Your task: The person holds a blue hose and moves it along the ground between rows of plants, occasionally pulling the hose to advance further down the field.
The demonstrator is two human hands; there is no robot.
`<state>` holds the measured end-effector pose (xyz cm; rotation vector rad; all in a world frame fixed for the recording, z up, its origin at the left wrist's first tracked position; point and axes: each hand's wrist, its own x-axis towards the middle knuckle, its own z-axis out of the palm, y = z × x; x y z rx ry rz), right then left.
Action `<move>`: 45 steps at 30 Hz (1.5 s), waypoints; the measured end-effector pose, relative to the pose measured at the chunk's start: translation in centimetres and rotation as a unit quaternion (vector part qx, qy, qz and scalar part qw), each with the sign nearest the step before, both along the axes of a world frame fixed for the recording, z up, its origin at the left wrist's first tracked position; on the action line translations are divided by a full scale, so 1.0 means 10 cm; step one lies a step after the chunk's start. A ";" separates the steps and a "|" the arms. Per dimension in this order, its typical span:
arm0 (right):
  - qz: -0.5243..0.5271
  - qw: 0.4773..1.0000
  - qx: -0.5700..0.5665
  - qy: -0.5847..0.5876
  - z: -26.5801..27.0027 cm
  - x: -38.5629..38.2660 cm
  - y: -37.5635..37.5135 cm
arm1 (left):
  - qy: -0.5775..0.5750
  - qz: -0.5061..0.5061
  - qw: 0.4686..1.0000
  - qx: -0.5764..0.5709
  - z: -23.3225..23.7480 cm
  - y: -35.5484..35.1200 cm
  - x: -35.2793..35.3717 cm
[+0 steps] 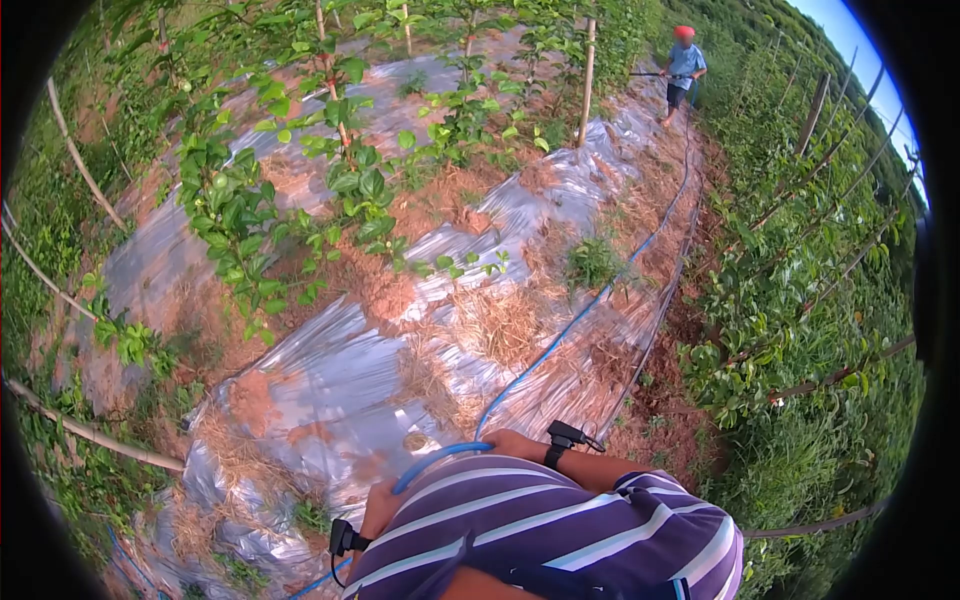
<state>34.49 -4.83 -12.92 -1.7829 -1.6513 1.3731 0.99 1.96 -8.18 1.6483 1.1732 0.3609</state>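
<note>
A blue hose (pixel 562 338) runs from the far path down to the person's waist, where both hands are on it. My right hand (pixel 508 443) is closed round the hose in front of the striped shirt, with a black device strapped at the wrist. My left hand (pixel 381 503) is lower and to the left, partly hidden by the shirt, closed where the hose bends down. Between the hands the hose arcs across the belly. Below my left hand, more hose trails towards the bottom edge.
Silvery plastic sheeting (pixel 345 385) with straw and red soil covers the ground ahead. Leafy plants on stakes (pixel 587 85) stand at the left, and dense greenery (pixel 820 300) lines the right. Another person (pixel 683 65) in a red hat stands far up the path, holding a pole.
</note>
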 end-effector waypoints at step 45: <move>-0.009 1.000 -0.023 -0.007 0.13 -0.02 0.02 | 0.004 -0.003 0.999 -0.033 -0.15 0.04 -0.03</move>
